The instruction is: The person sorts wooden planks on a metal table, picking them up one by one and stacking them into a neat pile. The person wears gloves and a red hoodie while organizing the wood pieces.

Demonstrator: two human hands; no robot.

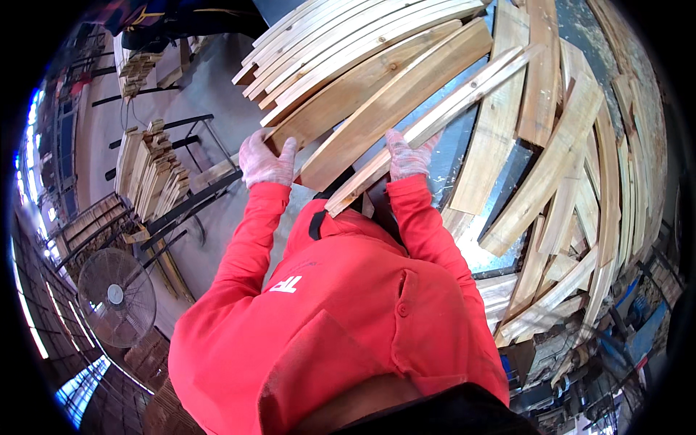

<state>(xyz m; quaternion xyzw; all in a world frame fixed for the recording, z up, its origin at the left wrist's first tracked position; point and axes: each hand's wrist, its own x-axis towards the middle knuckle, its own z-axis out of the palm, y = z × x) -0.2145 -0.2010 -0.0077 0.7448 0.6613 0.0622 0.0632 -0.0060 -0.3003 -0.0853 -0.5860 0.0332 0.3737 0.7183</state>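
Both of my hands wear pale, pinkish work gloves. My left hand (267,159) closes on the near end of a wide wooden board (341,96), thumb on its right side and fingers on its left. That board lies at the right side of a row of pale wooden boards (348,36). My right hand (410,155) grips a narrow wooden strip (442,112) that slants from near my waist up to the far right. Between my hands, another board (395,101) lies with its near end toward me. The undersides of my fingers are partly hidden.
Loose boards (554,167) lie crisscrossed on the metal tabletop (500,225) at right. On the left, stacked wood pieces (148,170) rest on a black metal rack (192,196). A round fan (116,296) stands at lower left. A person in dark clothing (188,22) is at upper left.
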